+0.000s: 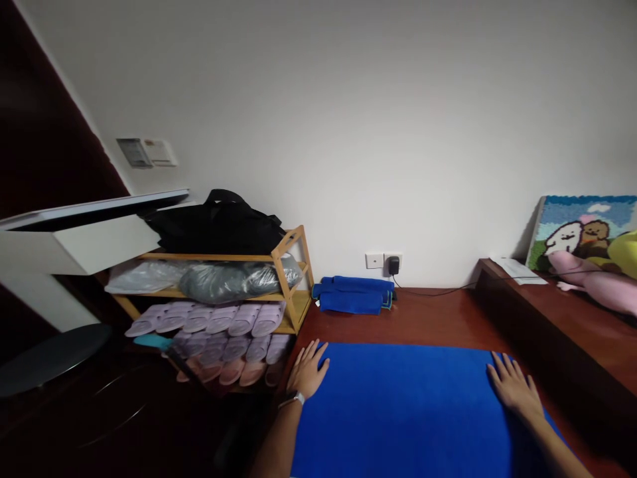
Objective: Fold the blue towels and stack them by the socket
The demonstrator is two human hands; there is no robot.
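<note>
Blue towel [408, 411] runs forward beneath left hand [307, 370], right hand [513, 385].

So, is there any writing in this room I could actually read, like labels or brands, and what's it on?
No word, brand or number can be read.
Wall panel by the door: too small and blurred to read.
White paper on the wooden ledge: too blurred to read.
Black plug adapter: no markings can be made out.

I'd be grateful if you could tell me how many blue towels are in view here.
2. One flat blue towel lies under the fingers of the left hand and right hand; one folded blue towel sits near the wall socket, and its folds may hide another.
</note>
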